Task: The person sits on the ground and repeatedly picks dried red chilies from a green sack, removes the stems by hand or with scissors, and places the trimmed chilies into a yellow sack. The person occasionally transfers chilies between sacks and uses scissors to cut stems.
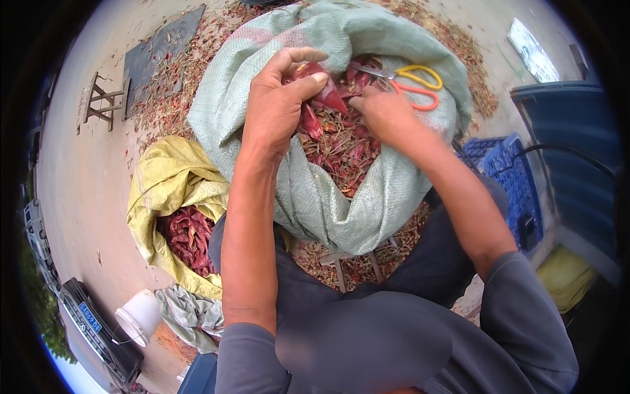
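My left hand (280,91) holds several dried red chili peppers (330,96) between thumb and fingers, above the mouth of a large pale-green woven sack (325,197). Inside the rolled-down sack lie more red peppers and cut stems (339,147). My right hand (386,115) reaches into the sack with its fingers bent down among the peppers; whether they grip anything is hidden. Beside it is a pair of scissors (418,76) with one yellow and one orange-red handle loop. Their blades point left over the peppers, and the orange loop touches or passes close behind my right hand.
A yellow woven sack (167,157) of red peppers stands at left, near a white bucket (140,315). Blue plastic crates (512,172) and a dark blue bin (571,147) are at right. Stems litter the ground around a small wooden stool (106,101). Parked vehicles (93,325) stand far left.
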A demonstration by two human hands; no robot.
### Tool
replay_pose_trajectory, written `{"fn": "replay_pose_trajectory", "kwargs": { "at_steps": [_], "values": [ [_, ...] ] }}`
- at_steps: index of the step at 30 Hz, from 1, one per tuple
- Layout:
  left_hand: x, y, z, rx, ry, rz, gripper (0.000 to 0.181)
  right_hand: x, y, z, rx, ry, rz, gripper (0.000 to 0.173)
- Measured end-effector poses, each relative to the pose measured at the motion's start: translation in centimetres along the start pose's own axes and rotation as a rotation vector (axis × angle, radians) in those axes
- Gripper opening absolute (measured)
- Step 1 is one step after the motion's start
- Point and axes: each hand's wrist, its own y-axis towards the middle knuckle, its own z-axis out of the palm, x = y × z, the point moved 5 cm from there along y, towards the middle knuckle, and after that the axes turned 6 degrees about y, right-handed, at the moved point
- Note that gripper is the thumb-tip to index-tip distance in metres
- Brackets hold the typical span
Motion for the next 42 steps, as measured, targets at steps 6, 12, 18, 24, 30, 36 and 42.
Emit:
{"fn": "replay_pose_trajectory", "kwargs": {
  "at_steps": [6,12,18,24,30,36,42],
  "values": [
    [0.4,-0.2,-0.6,0.053,0.242,-0.130,0.021,0.4,0.3,-2.8,-0.165,0.158,-0.094,0.019],
    [1.2,-0.5,-0.6,0.102,0.379,-0.257,0.018,1.1,-2.3,-7.3,-0.457,0.727,-0.066,0.014],
    [2.6,-0.9,1.5,0.382,0.140,-0.381,0.027,2.0,-4.3,-10.4,-0.772,0.702,-0.229,0.016],
    [2.8,-0.6,2.2,0.381,-0.101,-0.391,0.025,4.4,-5.3,-9.5,-0.696,0.459,-0.556,0.018],
    [2.3,-0.1,1.8,0.241,0.147,-0.209,0.025,3.8,-5.2,-9.1,-0.601,0.610,-0.451,0.023],
    [1.6,-0.1,1.5,0.094,0.674,0.019,0.021,2.3,-4.2,-8.4,-0.410,0.621,-0.149,0.045],
    [1.3,-0.8,1.8,0.121,0.898,0.059,0.019,1.9,-3.0,-7.1,-0.176,1.090,-0.106,0.047]
  ]
}}
